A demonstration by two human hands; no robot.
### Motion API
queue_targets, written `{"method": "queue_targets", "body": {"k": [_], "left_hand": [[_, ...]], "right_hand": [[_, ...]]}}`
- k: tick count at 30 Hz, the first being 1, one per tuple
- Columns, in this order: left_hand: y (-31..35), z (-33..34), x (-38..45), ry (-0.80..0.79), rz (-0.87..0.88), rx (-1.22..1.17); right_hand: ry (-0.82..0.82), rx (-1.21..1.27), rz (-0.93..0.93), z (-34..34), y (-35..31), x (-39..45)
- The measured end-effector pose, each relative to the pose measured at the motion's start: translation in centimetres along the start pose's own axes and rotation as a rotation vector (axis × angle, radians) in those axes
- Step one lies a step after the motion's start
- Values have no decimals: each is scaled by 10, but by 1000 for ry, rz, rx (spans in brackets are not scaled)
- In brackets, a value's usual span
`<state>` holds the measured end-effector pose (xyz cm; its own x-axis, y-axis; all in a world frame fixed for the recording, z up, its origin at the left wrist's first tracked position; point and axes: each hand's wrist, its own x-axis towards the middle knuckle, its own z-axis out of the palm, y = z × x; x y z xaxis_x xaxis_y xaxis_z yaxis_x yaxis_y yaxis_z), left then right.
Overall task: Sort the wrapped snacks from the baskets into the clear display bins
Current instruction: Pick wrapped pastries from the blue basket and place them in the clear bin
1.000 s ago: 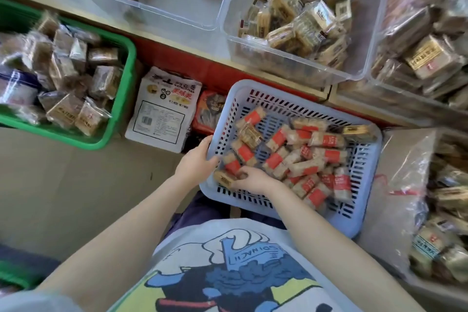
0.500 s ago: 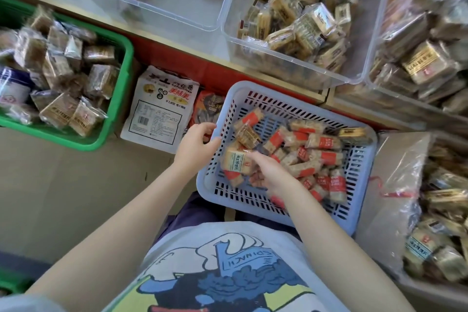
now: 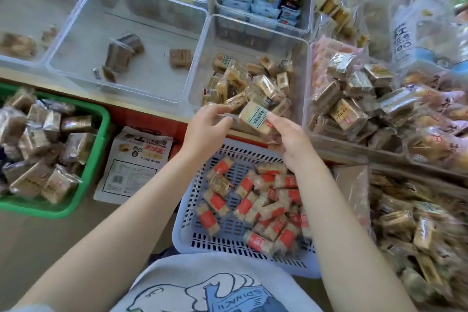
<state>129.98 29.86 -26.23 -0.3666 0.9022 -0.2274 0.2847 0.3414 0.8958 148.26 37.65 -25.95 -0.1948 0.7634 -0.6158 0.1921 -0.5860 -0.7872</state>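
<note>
Both hands grasp one wrapped snack (image 3: 254, 119) above the clear bin's (image 3: 196, 78) near edge: left hand (image 3: 206, 125) pinches the wrapper seam, right hand (image 3: 286, 134) its corner. It seems light, crinkly, probably crumbly; hold it gently by the sides.

Bare forearms, no sleeves reaching the wrists. A pale T-shirt (image 3: 177, 276) shows below the blue basket (image 3: 184, 223). Its cartoon print carries blue lettering.

Motion blur smears the bagged snacks (image 3: 415, 233) at the right edge, print on the held snack (image 3: 254, 119) is unreadable, and the green basket (image 3: 101, 119) is cut off at left.
</note>
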Motion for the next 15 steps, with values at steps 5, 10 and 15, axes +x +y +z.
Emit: {"method": "queue_targets", "body": {"k": [5, 10, 15], "left_hand": [[-15, 13, 20, -116, 151, 610], [-44, 18, 13, -149, 250, 827], [-47, 15, 9, 13, 324, 529]], "right_hand": [[121, 246, -4, -4, -53, 38], [165, 131, 60, 3, -48, 44], [52, -143, -35, 22, 6, -6]]}}
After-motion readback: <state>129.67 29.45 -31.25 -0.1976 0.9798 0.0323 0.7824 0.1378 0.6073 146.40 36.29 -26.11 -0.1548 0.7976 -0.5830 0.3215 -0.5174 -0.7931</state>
